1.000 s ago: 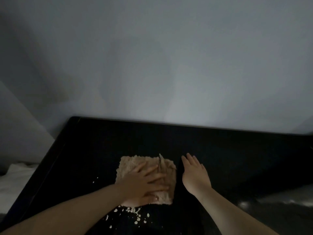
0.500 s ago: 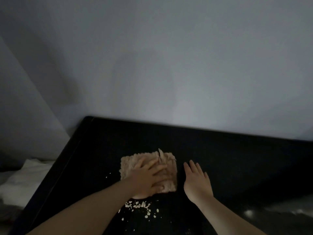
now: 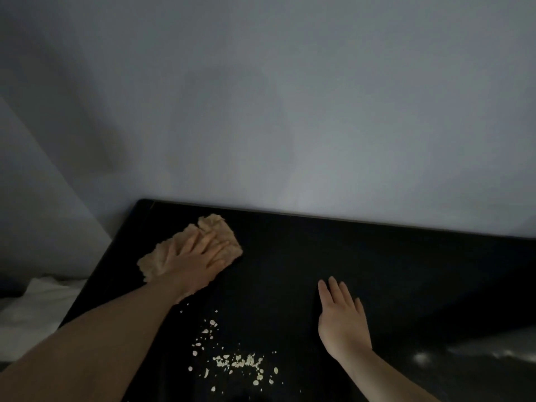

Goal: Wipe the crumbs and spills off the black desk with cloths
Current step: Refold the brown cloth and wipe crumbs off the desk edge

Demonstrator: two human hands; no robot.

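Nearest, pale crumbs (image 3: 237, 362) lie scattered on the black counter (image 3: 377, 256). At 2 o'clock from them the right hand (image 3: 342, 320) rests flat on the bare surface, fingers straight and together, holding nothing. At 11 o'clock from the crumbs, well apart, the left hand (image 3: 197, 262) presses spread fingers down on a rumpled tan cloth (image 3: 216, 224) near the counter's far left corner. Beyond stands a grey wall (image 3: 290, 111).

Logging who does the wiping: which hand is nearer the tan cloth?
Left. The left hand lies flat on the tan cloth; the right hand is open over the black desk off to its right, not touching it.
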